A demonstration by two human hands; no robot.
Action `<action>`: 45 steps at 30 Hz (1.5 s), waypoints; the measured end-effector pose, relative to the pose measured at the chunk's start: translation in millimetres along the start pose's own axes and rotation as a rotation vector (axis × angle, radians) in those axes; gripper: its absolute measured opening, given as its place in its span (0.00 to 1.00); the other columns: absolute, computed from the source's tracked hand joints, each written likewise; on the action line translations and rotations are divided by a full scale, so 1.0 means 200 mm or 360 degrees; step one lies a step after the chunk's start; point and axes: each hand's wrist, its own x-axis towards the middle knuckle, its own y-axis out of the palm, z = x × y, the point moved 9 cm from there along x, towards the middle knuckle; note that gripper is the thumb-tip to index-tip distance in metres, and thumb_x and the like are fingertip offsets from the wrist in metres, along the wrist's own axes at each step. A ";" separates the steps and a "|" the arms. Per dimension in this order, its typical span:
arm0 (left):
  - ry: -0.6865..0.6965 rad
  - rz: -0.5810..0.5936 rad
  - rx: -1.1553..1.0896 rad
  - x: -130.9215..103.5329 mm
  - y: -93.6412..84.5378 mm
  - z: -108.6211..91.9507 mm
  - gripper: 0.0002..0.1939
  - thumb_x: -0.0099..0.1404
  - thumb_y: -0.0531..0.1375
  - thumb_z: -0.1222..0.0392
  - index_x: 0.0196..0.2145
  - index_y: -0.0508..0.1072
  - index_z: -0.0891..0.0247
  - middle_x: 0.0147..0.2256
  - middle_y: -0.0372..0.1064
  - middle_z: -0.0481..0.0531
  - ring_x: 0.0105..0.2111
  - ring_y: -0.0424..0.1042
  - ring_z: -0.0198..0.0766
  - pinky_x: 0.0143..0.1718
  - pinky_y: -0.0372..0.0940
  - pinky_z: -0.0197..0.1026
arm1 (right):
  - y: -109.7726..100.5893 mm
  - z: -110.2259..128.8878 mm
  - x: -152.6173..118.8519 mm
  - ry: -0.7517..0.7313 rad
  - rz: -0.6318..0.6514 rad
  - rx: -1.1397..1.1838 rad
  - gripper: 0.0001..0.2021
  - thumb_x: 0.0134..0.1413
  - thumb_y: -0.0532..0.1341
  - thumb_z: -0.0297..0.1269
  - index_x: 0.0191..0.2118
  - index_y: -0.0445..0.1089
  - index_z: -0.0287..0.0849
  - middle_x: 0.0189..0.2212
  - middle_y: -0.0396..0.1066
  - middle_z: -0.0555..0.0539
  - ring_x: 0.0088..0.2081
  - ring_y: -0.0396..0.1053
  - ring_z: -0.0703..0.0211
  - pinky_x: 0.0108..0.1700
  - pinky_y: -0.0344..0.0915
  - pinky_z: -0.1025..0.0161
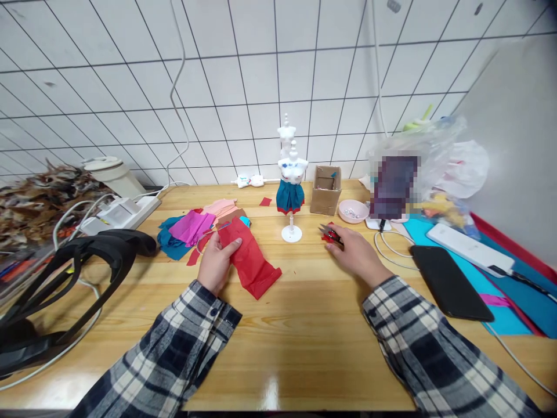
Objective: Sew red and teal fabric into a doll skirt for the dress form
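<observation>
Beside the fabric pile (191, 227), the left hand (216, 262) pinched the red cloth (253, 261) over the worktop (270, 360). A mannequin (292, 168) in a teal skirt (290, 197) stood upright mid-worktop. Well apart, the right hand (357, 252) gripped small scissors (332, 234); whether lifted or resting, I could not tell. The step seemed to be preparing a cut, which called for bringing the blades to the cloth, clear of fingertips.
</observation>
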 end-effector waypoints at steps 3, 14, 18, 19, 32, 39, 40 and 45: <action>-0.0061 0.0045 -0.0042 -0.02 0.03 0.02 0.22 0.50 0.71 0.62 0.41 0.70 0.63 0.35 0.76 0.49 0.31 0.75 0.36 0.38 0.68 0.39 | 0.00 -0.05 0.02 -0.0017 -0.0027 -0.0104 0.25 0.58 0.59 0.39 0.61 0.63 0.44 0.52 0.71 0.39 0.53 0.65 0.42 0.52 0.61 0.50; -0.0618 0.0642 -0.0431 -0.35 0.36 0.05 0.16 0.48 0.73 0.60 0.34 0.74 0.64 0.30 0.76 0.51 0.30 0.74 0.39 0.33 0.69 0.40 | 0.12 0.57 -0.25 -0.0611 0.0545 0.1252 0.38 0.47 0.68 0.54 0.62 0.61 0.45 0.68 0.48 0.39 0.69 0.45 0.43 0.66 0.47 0.44; -0.0574 0.0612 -0.0472 -0.33 0.35 0.05 0.16 0.49 0.72 0.61 0.34 0.73 0.64 0.28 0.74 0.49 0.26 0.73 0.37 0.31 0.68 0.40 | 0.20 0.66 -0.30 -0.0662 0.0880 0.1601 0.16 0.54 0.64 0.52 0.34 0.70 0.42 0.62 0.60 0.39 0.66 0.51 0.43 0.64 0.50 0.43; -0.0563 0.0584 -0.0483 -0.32 0.34 0.05 0.14 0.49 0.71 0.62 0.34 0.73 0.63 0.28 0.74 0.49 0.26 0.73 0.37 0.31 0.68 0.40 | 0.21 0.65 -0.30 -0.0614 0.0941 0.1750 0.16 0.56 0.62 0.52 0.34 0.69 0.42 0.59 0.64 0.39 0.64 0.56 0.45 0.63 0.53 0.44; -0.0815 0.0583 -0.0547 -0.38 0.34 0.11 0.15 0.50 0.67 0.61 0.37 0.73 0.61 0.35 0.77 0.52 0.38 0.77 0.45 0.47 0.71 0.48 | 0.16 0.59 -0.26 -0.0480 0.0838 0.1704 0.16 0.54 0.65 0.46 0.44 0.70 0.43 0.56 0.68 0.41 0.58 0.65 0.49 0.62 0.57 0.47; -0.0487 0.0332 -0.0333 -0.17 0.19 0.07 0.16 0.53 0.67 0.68 0.40 0.72 0.63 0.37 0.77 0.50 0.36 0.77 0.38 0.40 0.72 0.39 | 0.11 0.46 -0.19 -0.0417 0.0774 0.1558 0.14 0.54 0.64 0.49 0.30 0.67 0.43 0.46 0.72 0.43 0.52 0.67 0.50 0.53 0.63 0.52; -0.0441 0.0304 -0.0284 -0.14 0.17 0.07 0.19 0.52 0.68 0.68 0.42 0.71 0.62 0.38 0.76 0.49 0.35 0.77 0.36 0.39 0.72 0.37 | 0.12 0.41 -0.17 -0.0286 0.0787 0.1566 0.15 0.56 0.62 0.50 0.32 0.66 0.43 0.38 0.73 0.45 0.43 0.70 0.54 0.44 0.66 0.56; -0.0309 0.0287 0.0311 -0.07 0.09 0.10 0.25 0.48 0.71 0.61 0.43 0.68 0.62 0.32 0.74 0.48 0.30 0.76 0.38 0.36 0.71 0.41 | 0.12 0.16 -0.08 -0.0046 0.0646 0.1072 0.12 0.55 0.61 0.47 0.34 0.68 0.43 0.21 0.59 0.56 0.23 0.57 0.65 0.26 0.52 0.67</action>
